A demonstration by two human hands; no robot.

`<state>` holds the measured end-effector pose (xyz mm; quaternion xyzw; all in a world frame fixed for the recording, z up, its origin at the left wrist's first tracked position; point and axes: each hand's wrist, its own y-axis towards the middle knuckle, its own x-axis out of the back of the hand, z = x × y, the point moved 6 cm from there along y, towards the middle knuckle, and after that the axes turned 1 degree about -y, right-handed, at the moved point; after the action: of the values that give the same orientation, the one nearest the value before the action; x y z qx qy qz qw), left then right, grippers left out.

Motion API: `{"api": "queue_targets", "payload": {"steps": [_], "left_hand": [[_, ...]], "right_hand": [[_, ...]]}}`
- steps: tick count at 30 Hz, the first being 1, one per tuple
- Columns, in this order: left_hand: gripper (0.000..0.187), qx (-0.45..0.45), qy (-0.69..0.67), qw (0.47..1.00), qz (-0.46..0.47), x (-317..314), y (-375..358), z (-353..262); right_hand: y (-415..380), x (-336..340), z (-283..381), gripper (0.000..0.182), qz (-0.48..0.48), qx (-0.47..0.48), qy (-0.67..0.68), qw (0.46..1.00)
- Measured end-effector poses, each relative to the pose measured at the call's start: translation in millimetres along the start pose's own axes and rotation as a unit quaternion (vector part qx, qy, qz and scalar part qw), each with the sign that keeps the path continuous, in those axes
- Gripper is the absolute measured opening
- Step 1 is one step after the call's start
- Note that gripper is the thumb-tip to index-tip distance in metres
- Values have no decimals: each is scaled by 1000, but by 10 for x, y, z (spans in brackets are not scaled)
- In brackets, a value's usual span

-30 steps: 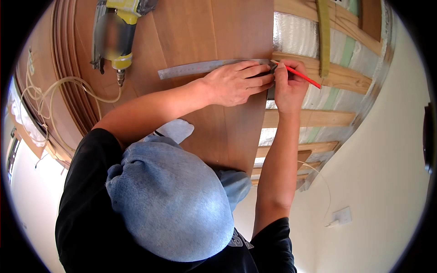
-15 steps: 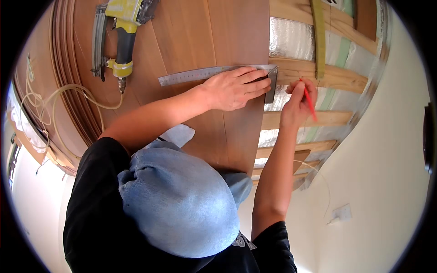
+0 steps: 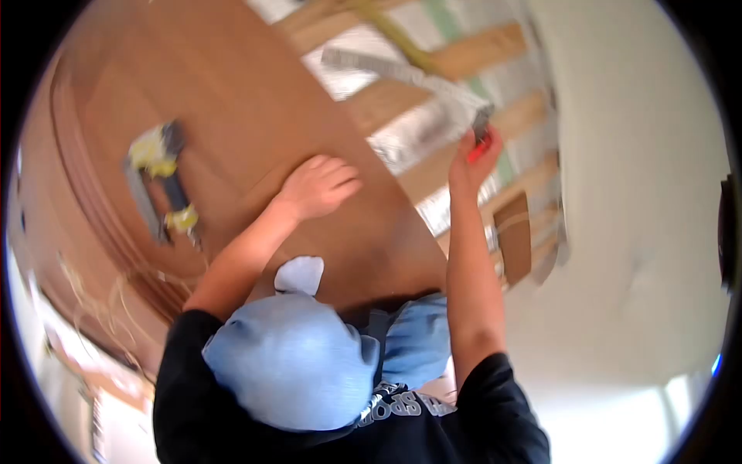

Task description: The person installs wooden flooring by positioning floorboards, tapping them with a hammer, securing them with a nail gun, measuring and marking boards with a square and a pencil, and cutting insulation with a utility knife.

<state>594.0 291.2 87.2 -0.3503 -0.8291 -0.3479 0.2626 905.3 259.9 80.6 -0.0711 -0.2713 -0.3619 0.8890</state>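
Observation:
My left hand (image 3: 321,185) rests on the brown wooden floorboards (image 3: 309,116), its fingers loosely bent and nothing under them that I can see. Over the exposed joists, my right hand (image 3: 474,158) is closed around the short arm of a metal carpenter's square (image 3: 402,73). The square's long graduated blade reaches out to the upper left, blurred by motion. A red pencil (image 3: 479,147) is in the same hand, against the fingers.
A yellow-green nail gun (image 3: 158,166) lies on the boards at left, near a tangled pale air hose (image 3: 108,301). Wooden joists (image 3: 479,50) with silvery insulation (image 3: 421,135) between them run up to the white wall (image 3: 634,193). A yellowish strip (image 3: 394,35) crosses the joists.
The carpenter's square has left the board edge and is now in my right hand, together with the pencil. My left hand has come off the square onto the boards. The view has turned.

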Motion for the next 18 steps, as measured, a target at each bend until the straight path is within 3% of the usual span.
{"api": "queue_targets", "payload": {"steps": [1, 2, 4, 5, 6, 7, 8, 9, 10, 11, 12, 13, 14, 15, 16, 18], "left_hand": [[17, 7, 13, 1000, -4, -18, 9, -20], [20, 8, 14, 1000, 5, -38, 22, -39], [25, 13, 21, 999, 22, -37, 58, -99], [26, 17, 27, 999, 27, -34, 89, -126], [26, -13, 18, 999, 33, -46, 103, -170], [26, -3, 20, 999, 37, -58, 98, -165], [26, 11, 24, 999, 39, -66, 80, -166], [26, -8, 21, 999, 44, -61, 61, -214], [26, 5, 16, 999, 51, -47, 22, -243], [26, 21, 11, 998, 57, -41, -41, -285], [26, 33, 7, 997, 65, -41, -157, -348], [26, 45, 3, 996, 75, -36, -308, -435], [26, 50, 3, 994, 96, -35, -458, -549], [26, 56, 3, 992, 116, -17, -605, -663], [26, 60, 0, 989, 134, 8, -733, -796], [28, 65, 0, 984, 164, 69, -976, -1024]], "right_hand": [[97, 189, -189, 44, -50, 2, -15, 999], [158, 315, -350, 47, -98, -81, 32, 991], [188, 492, -235, 57, -87, -84, -59, 991], [92, 513, -329, 56, -81, -114, -35, 990], [-80, 608, -179, 53, -75, -91, -31, 993], [-271, 685, -285, 49, -83, -9, -78, 993], [-485, 915, 169, 39, 14, -89, -65, 994], [-687, 1115, 211, 29, 53, -102, -106, 988], [-935, 1295, 44, 27, 57, -84, -75, 992], [-1133, 1497, -215, 29, 48, 17, -155, 987], [-1378, 1832, -411, 26, 65, 34, -198, 977], [-1583, 2156, -712, 29, 67, -75, -230, 968], [-1743, 2506, -937, 32, -6, -49, -262, 964], [-1923, 2874, -1219, 40, -6, -135, -344, 929], [-2076, 3193, -1486, 42, 19, -165, -412, 896], [-2320, 3821, -1798, 48, -20, -172, -534, 827]]}}
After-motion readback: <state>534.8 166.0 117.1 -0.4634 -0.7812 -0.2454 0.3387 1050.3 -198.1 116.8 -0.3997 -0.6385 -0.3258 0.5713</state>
